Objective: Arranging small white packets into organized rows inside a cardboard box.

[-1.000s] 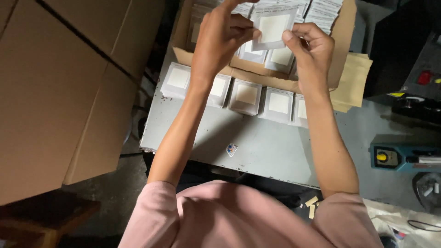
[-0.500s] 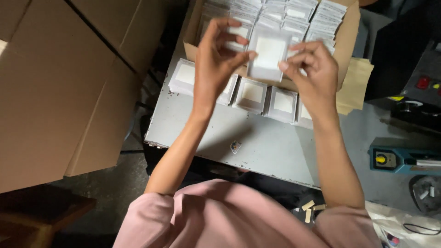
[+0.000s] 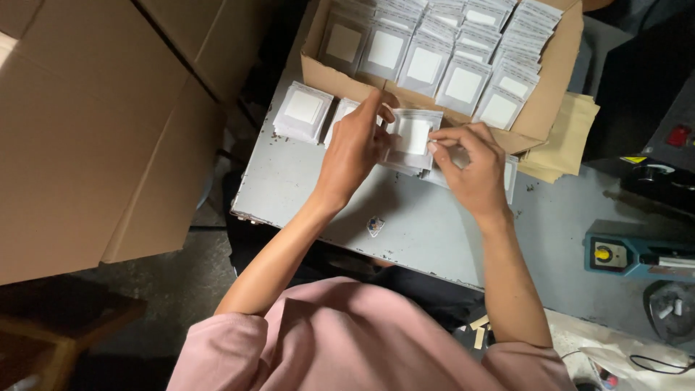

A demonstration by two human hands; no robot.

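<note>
Glossy flat square sachet with white centre was pinched at both edges by left hand and right hand, fingers curled, above grey metal table, beside cardboard box.

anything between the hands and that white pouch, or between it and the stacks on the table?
Nothing visible. The left hand and right hand already pinch the white pouch at its edges, directly above the pouch stacks on the grey table.
</note>
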